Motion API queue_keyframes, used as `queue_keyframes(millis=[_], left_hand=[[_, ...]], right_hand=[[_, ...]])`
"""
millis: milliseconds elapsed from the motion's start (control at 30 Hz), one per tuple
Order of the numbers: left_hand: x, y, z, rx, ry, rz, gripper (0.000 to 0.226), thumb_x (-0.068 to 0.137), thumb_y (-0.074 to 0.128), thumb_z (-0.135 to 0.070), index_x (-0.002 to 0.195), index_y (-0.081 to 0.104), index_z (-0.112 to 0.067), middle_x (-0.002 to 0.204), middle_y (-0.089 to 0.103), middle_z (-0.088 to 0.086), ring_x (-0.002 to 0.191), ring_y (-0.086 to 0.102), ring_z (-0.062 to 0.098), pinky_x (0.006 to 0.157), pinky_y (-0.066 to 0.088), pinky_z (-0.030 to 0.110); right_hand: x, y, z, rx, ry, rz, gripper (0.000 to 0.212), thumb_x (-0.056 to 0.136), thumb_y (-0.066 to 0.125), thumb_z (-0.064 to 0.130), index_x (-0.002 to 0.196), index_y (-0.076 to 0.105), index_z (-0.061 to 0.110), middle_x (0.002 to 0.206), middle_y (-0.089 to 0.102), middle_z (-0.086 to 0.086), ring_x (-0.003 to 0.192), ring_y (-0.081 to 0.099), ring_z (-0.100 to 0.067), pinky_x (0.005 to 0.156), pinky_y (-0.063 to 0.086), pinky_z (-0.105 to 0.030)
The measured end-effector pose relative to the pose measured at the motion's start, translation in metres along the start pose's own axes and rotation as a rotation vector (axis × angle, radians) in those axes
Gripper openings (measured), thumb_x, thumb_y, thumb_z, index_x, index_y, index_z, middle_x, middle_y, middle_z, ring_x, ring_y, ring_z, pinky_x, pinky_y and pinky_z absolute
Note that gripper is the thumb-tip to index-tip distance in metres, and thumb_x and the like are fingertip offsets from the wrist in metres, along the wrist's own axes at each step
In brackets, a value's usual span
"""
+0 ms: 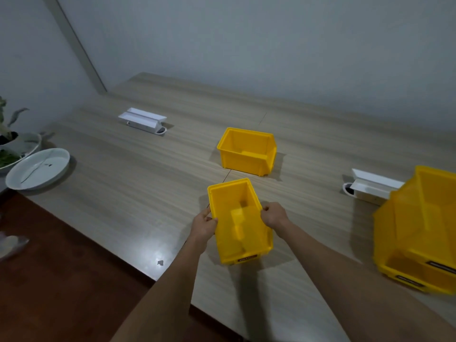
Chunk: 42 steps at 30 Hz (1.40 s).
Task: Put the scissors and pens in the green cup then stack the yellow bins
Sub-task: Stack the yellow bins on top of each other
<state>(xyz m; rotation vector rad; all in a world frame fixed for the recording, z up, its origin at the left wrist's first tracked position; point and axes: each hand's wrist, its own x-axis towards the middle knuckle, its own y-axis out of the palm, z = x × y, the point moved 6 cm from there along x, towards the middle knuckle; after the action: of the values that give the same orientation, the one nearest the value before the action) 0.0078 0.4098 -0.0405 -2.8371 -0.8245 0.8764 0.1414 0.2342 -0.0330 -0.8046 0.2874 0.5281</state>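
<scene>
near bin (238, 223) gripped by left hand (204, 224) and right hand (274, 215), one per side wall, kept level for nesting | far bin (247, 151) just beyond it; stacked bins (417, 233) off right

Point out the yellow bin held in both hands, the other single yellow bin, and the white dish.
held yellow bin (238, 218): head view, inner floor.
far yellow bin (246, 146): head view, inner back wall.
white dish (39, 169): head view, inner bottom.

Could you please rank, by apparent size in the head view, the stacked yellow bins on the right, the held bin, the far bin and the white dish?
1. stacked yellow bins
2. held bin, nearer the camera
3. white dish and far bin: too alike to rank
</scene>
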Motion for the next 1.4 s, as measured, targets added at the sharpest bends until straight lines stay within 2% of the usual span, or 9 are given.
queue_keyframes(millis=[300,400,467,533,633,700,800,1000,1400], left_hand=[[-0.009,0.04,-0.087,-0.006,0.203,0.039,0.034,0.092,0.054,0.003,0.117,0.065,-0.016,0.092,0.07,0.001,0.076,0.064,0.009,0.055,0.053,0.018],[-0.018,0.066,-0.127,-0.035,0.261,0.053,0.03,0.091,0.055,0.002,0.116,0.067,-0.008,0.114,0.068,0.014,0.094,0.066,0.022,0.081,0.056,0.034],[-0.027,0.088,-0.153,-0.028,0.29,0.065,0.033,0.091,0.056,0.001,0.122,0.065,-0.004,0.122,0.066,0.015,0.11,0.062,0.031,0.1,0.05,0.047],[-0.04,0.111,-0.177,-0.024,0.318,0.079,0.037,0.09,0.058,-0.001,0.126,0.063,-0.006,0.125,0.066,0.015,0.116,0.06,0.033,0.105,0.046,0.051],[-0.059,0.145,-0.205,-0.055,0.345,0.095,0.038,0.089,0.057,0.001,0.126,0.063,-0.008,0.123,0.067,0.013,0.109,0.062,0.028,0.099,0.05,0.045],[-0.076,0.173,-0.225,-0.089,0.38,0.119,0.039,0.088,0.056,0.004,0.125,0.064,-0.007,0.121,0.068,0.014,0.103,0.063,0.025,0.093,0.051,0.039],[-0.104,0.216,-0.25,-0.124,0.425,0.178,0.04,0.088,0.057,0.005,0.127,0.063,-0.005,0.122,0.068,0.014,0.111,0.063,0.029,0.101,0.051,0.045],[-0.151,0.295,-0.283,-0.12,0.497,0.341,0.04,0.092,0.058,0.0,0.131,0.059,-0.006,0.109,0.068,0.006,0.091,0.065,0.018,0.075,0.054,0.031],[-0.19,0.398,-0.262,0.004,0.485,0.454,0.039,0.096,0.054,-0.002,0.135,0.055,-0.004,0.123,0.064,0.015,0.103,0.062,0.027,0.095,0.052,0.045]], right_hand=[[-0.009,-0.086,-0.001,0.177,-0.019,-0.143,0.027,0.088,0.049,0.003,0.092,0.067,-0.017,0.082,0.057,-0.034,0.077,0.05,-0.021,0.066,0.034,-0.032],[-0.019,-0.132,-0.002,0.256,-0.043,-0.221,0.027,0.09,0.05,0.004,0.091,0.065,-0.019,0.077,0.05,-0.015,0.078,0.046,-0.019,0.067,0.032,-0.031],[-0.033,-0.17,-0.005,0.306,-0.075,-0.288,0.032,0.091,0.05,0.004,0.105,0.059,-0.023,0.082,0.058,-0.027,0.079,0.05,-0.02,0.066,0.037,-0.035],[-0.048,-0.205,-0.01,0.356,-0.097,-0.354,0.033,0.092,0.051,0.006,0.11,0.056,-0.022,0.108,0.062,-0.039,0.083,0.058,-0.026,0.073,0.049,-0.052],[-0.072,-0.249,-0.019,0.399,-0.121,-0.414,0.034,0.094,0.052,0.007,0.112,0.057,-0.021,0.12,0.059,-0.038,0.091,0.062,-0.029,0.081,0.052,-0.052],[-0.09,-0.282,-0.03,0.432,-0.129,-0.448,0.036,0.095,0.052,0.009,0.116,0.056,-0.02,0.125,0.056,-0.037,0.114,0.06,-0.044,0.098,0.048,-0.059],[-0.117,-0.329,-0.05,0.471,-0.139,-0.502,0.038,0.098,0.052,0.013,0.12,0.057,-0.017,0.13,0.056,-0.034,0.124,0.053,-0.044,0.106,0.043,-0.057],[-0.159,-0.404,-0.096,0.518,-0.142,-0.591,0.037,0.1,0.051,0.017,0.122,0.06,-0.011,0.133,0.057,-0.027,0.127,0.052,-0.04,0.107,0.042,-0.053],[-0.197,-0.454,-0.193,0.566,-0.065,-0.632,0.035,0.098,0.051,0.013,0.117,0.06,-0.016,0.129,0.057,-0.033,0.122,0.055,-0.04,0.102,0.046,-0.049]])
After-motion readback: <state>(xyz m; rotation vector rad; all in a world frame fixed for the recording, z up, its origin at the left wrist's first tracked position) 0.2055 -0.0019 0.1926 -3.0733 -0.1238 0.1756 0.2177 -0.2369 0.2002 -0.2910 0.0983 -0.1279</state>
